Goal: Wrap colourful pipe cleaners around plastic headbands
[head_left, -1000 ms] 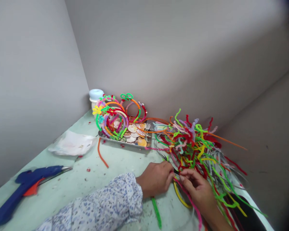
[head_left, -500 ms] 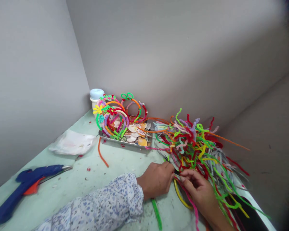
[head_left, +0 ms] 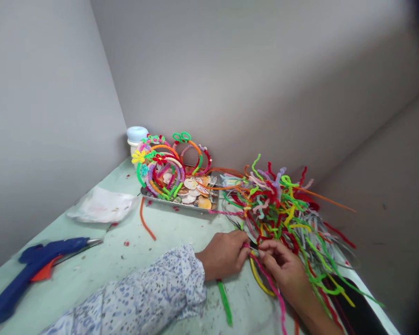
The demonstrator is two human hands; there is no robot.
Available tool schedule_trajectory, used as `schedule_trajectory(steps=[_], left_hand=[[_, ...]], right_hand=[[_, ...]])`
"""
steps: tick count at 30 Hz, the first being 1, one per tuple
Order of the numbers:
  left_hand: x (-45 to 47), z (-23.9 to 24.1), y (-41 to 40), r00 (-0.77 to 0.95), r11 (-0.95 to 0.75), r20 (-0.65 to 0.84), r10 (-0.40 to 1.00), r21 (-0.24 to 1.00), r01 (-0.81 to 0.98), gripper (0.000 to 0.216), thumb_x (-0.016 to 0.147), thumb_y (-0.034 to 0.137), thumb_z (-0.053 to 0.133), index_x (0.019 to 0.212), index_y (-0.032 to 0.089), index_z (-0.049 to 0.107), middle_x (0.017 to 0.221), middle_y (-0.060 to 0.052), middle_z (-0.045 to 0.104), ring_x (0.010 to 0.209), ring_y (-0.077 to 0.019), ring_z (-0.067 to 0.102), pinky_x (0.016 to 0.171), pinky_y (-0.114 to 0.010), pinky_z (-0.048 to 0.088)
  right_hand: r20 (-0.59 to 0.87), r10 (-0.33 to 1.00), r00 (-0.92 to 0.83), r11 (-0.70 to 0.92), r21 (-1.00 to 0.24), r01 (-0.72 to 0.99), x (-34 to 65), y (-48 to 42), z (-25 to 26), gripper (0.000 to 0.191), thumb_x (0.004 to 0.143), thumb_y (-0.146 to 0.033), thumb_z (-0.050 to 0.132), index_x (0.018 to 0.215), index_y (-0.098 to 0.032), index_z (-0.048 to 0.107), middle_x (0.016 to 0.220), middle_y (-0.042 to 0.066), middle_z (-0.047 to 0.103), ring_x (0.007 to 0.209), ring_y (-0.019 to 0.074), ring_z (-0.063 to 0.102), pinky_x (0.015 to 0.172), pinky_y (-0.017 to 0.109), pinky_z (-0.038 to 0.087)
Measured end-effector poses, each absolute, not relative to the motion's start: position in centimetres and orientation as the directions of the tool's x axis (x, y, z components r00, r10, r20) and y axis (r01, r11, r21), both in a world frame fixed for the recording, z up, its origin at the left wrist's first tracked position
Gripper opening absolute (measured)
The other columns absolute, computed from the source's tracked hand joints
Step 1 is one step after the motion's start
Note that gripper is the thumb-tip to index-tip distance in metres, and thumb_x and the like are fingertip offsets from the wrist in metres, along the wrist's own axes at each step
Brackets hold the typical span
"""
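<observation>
My left hand [head_left: 225, 253], in a patterned sleeve, is closed with its fingertips on a pink pipe cleaner [head_left: 271, 281] that trails down past my right hand. My right hand [head_left: 288, 270] is closer to the pile, thumb and fingers pinched on a thin silvery band [head_left: 253, 248]. This band spans the small gap between both hands; most of it is hidden. A yellow loop [head_left: 260, 281] hangs below the fingertips. Near my left wrist, a green pipe cleaner [head_left: 225, 302] lies on the table.
Multicoloured pipe cleaners [head_left: 282, 200] heap up beyond my right hand. A metal tray [head_left: 181, 205] holds shells and several wrapped headbands [head_left: 167, 163]. Left are a blue glue gun [head_left: 45, 260], a white plastic packet [head_left: 103, 205] and a lidded jar [head_left: 137, 135]. Grey walls enclose the table.
The view has shifted slightly, so everything sits a little further left. Pink pipe cleaner now shows at my left fingertips across the silvery band. Both hands stay close together.
</observation>
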State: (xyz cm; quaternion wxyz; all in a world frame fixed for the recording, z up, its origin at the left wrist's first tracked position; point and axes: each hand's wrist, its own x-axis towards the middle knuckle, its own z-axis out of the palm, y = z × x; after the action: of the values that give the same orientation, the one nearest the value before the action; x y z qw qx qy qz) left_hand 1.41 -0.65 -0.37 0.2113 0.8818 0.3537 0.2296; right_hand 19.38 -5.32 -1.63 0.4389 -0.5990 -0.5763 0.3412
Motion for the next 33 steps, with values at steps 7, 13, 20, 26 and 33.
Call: schedule_trajectory(steps=[7,13,20,26,33], left_hand=[[1.42,-0.10,-0.94,0.643,-0.668,0.251,0.724,0.489,0.561,0.012,0.086,0.027,0.041,0.091,0.019,0.048,0.087,-0.002,0.060,0.073,-0.0153,0.056,0.063,-0.025,0.040],[1.38,0.21,-1.05,0.656,-0.694,0.265,0.707,0.438,0.571,0.011,0.086,0.028,0.040,0.090,0.019,0.047,0.086,-0.002,0.060,0.073,-0.0158,0.056,0.060,-0.025,0.039],[1.43,0.30,-0.95,0.656,-0.697,0.265,0.706,0.427,0.576,0.009,0.085,0.026,0.043,0.088,0.019,0.047,0.086,-0.001,0.061,0.072,-0.0150,0.057,0.059,-0.025,0.038],[1.46,0.26,-0.95,0.660,-0.693,0.254,0.707,0.434,0.575,0.011,0.086,0.027,0.042,0.089,0.018,0.048,0.088,-0.002,0.061,0.075,-0.0147,0.058,0.062,-0.024,0.040],[1.50,0.56,-1.13,0.666,-0.687,0.225,0.711,0.420,0.593,0.009,0.086,0.026,0.042,0.088,0.018,0.047,0.089,-0.003,0.060,0.078,-0.0156,0.059,0.064,-0.025,0.041]], right_hand=[[0.154,0.983,0.098,0.094,-0.888,0.449,18.98,-5.43,-0.90,0.020,0.074,-0.038,0.060,0.079,-0.018,0.060,0.063,0.000,0.058,0.054,0.0135,0.052,0.050,0.023,0.044],[0.160,0.984,0.074,0.109,-0.883,0.457,19.00,-5.38,-0.90,0.020,0.075,-0.038,0.059,0.078,-0.019,0.060,0.065,0.001,0.060,0.056,0.0144,0.056,0.052,0.023,0.046],[0.169,0.984,0.063,0.121,-0.880,0.460,19.22,-5.39,-1.03,0.018,0.076,-0.037,0.059,0.079,-0.019,0.060,0.066,0.001,0.061,0.057,0.0144,0.057,0.052,0.023,0.046],[0.159,0.985,0.073,0.107,-0.877,0.469,19.27,-5.47,-1.03,0.019,0.076,-0.037,0.059,0.080,-0.019,0.061,0.067,0.001,0.061,0.056,0.0143,0.055,0.051,0.023,0.045],[0.158,0.985,0.063,0.112,-0.880,0.463,19.17,-5.56,-0.93,0.018,0.075,-0.037,0.059,0.079,-0.019,0.060,0.061,-0.001,0.057,0.053,0.0136,0.052,0.049,0.023,0.044]])
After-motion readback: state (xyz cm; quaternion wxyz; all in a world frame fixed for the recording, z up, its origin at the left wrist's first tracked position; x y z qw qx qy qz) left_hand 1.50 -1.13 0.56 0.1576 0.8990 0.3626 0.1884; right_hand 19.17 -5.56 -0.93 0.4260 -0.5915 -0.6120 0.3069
